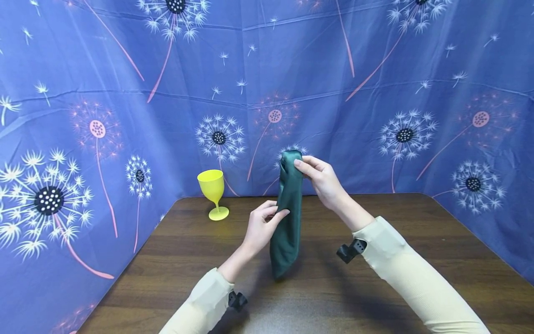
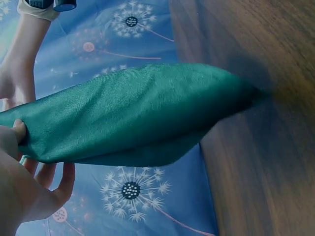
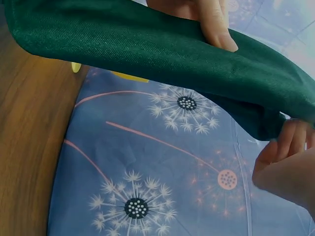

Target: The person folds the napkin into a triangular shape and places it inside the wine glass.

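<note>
Left hand pinches a green satin cloth midway, right hand its top, over a wood-grain table; dandelion-print drapery hangs behind.

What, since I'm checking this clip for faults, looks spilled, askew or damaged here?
Nothing stands out. The yellow goblet stands upright on the wooden table, with no visible spill. The dark green satiny cloth, pinched by the left hand and right hand, shows no tear. The dandelion-print backdrop merely has fold creases.
</note>
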Motion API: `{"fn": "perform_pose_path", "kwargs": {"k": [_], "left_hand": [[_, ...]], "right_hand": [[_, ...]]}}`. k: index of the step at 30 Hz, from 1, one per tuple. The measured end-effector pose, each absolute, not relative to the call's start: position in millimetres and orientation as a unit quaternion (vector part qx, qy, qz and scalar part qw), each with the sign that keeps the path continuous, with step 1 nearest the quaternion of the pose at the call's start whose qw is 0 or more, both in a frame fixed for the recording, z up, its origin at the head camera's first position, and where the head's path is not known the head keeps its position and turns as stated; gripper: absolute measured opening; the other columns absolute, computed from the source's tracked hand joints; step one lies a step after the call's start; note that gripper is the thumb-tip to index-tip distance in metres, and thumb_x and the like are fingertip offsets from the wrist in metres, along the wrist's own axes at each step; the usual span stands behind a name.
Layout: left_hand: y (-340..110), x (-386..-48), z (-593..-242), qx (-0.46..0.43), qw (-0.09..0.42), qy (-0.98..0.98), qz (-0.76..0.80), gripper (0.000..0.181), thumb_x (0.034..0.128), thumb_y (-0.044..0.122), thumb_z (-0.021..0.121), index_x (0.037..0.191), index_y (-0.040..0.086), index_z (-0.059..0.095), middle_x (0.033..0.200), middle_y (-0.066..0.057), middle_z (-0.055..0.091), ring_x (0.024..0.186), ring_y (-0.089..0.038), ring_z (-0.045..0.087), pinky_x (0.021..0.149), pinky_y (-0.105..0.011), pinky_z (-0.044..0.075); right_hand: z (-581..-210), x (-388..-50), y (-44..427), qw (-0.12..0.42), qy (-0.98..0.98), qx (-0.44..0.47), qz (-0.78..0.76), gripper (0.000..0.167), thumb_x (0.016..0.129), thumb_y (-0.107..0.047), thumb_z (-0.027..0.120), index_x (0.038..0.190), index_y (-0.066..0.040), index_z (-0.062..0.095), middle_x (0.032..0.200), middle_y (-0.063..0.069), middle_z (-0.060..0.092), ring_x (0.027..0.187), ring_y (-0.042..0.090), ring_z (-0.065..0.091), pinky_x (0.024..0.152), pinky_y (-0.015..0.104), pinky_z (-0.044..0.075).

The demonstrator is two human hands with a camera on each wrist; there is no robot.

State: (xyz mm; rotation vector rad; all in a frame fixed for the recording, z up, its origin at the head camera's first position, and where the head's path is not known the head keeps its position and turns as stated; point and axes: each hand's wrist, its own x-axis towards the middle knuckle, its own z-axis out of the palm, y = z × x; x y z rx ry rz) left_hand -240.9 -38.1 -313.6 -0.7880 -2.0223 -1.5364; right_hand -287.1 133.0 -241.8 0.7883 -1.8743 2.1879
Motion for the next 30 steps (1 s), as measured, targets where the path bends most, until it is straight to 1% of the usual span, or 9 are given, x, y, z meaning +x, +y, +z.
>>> {"fn": "perform_pose_path", "kwargs": {"k": [3,7,9,15,20,23,26,28,30], "left_hand": [[-38,-240,-313,-0.299,0.258,-0.738,-0.548,0.01,0.0834,0.002,0.067,0.083,-0.007,0.072,0.091,-0.019,0.066,0.068,-0.013,0.059,0.06,-0.014,0.046],[-37,-239,-312,-0.315,0.278,-0.732,-0.537,0.009,0.0825,0.0,0.068,0.083,-0.008,0.071,0.09,-0.019,0.066,0.071,-0.012,0.058,0.061,-0.014,0.048],[-37,-239,-313,-0.318,0.283,-0.729,-0.536,0.009,0.0823,0.0,0.068,0.082,-0.008,0.071,0.09,-0.019,0.067,0.072,-0.012,0.058,0.061,-0.015,0.048],[-38,-239,-314,-0.328,0.282,-0.722,-0.54,0.009,0.0825,-0.001,0.067,0.083,-0.009,0.071,0.092,-0.02,0.067,0.075,-0.017,0.061,0.062,-0.021,0.052],[-38,-239,-317,-0.341,0.277,-0.715,-0.545,0.009,0.0821,-0.003,0.066,0.086,-0.01,0.071,0.093,-0.02,0.066,0.079,-0.021,0.063,0.066,-0.028,0.055],[-38,-240,-319,-0.354,0.271,-0.711,-0.544,0.009,0.0822,-0.004,0.066,0.087,-0.01,0.07,0.093,-0.02,0.066,0.082,-0.019,0.062,0.068,-0.028,0.055],[-38,-240,-320,-0.368,0.266,-0.708,-0.54,0.008,0.082,-0.005,0.066,0.087,-0.01,0.07,0.093,-0.019,0.066,0.083,-0.017,0.062,0.067,-0.026,0.055],[-38,-240,-321,-0.376,0.263,-0.707,-0.539,0.008,0.082,-0.005,0.066,0.087,-0.01,0.07,0.092,-0.019,0.066,0.083,-0.017,0.062,0.066,-0.025,0.055],[-38,-240,-322,-0.381,0.258,-0.707,-0.538,0.008,0.0822,-0.004,0.066,0.086,-0.009,0.071,0.092,-0.019,0.066,0.085,-0.017,0.062,0.066,-0.025,0.055]], "right_hand": [[-240,-288,135,0.06,-0.616,0.256,0.743,0.017,0.095,-0.018,0.052,0.089,-0.019,0.068,0.085,-0.009,0.065,0.081,0.007,0.058,0.08,0.023,0.043],[-239,-290,139,0.01,-0.59,0.268,0.762,0.037,0.1,-0.02,0.034,0.085,-0.019,0.068,0.082,-0.009,0.066,0.08,0.007,0.057,0.079,0.024,0.04],[-240,-291,142,-0.005,-0.582,0.277,0.764,0.04,0.1,-0.015,0.03,0.087,-0.018,0.067,0.083,-0.008,0.067,0.079,0.008,0.058,0.078,0.024,0.041],[-242,-292,146,0.018,-0.572,0.279,0.771,0.024,0.092,0.005,0.045,0.098,-0.014,0.058,0.084,-0.005,0.065,0.069,0.007,0.057,0.064,0.019,0.046],[-243,-294,149,0.049,-0.6,0.289,0.744,0.034,0.089,0.007,0.051,0.112,-0.018,0.056,0.084,-0.006,0.063,0.066,0.006,0.054,0.059,0.018,0.045],[-242,-295,150,0.079,-0.64,0.293,0.706,0.037,0.089,0.002,0.056,0.117,-0.023,0.061,0.084,-0.006,0.059,0.07,0.006,0.054,0.063,0.019,0.045],[-241,-296,152,0.109,-0.674,0.291,0.671,0.035,0.089,-0.003,0.06,0.116,-0.025,0.064,0.093,-0.008,0.059,0.08,0.006,0.055,0.073,0.019,0.046],[-240,-297,154,0.118,-0.685,0.291,0.657,0.033,0.088,-0.005,0.061,0.116,-0.022,0.065,0.101,-0.01,0.062,0.088,0.006,0.058,0.08,0.02,0.047],[-240,-297,155,0.125,-0.69,0.297,0.648,0.031,0.089,-0.005,0.062,0.118,-0.016,0.064,0.108,-0.012,0.062,0.097,0.005,0.059,0.085,0.021,0.048]]}}
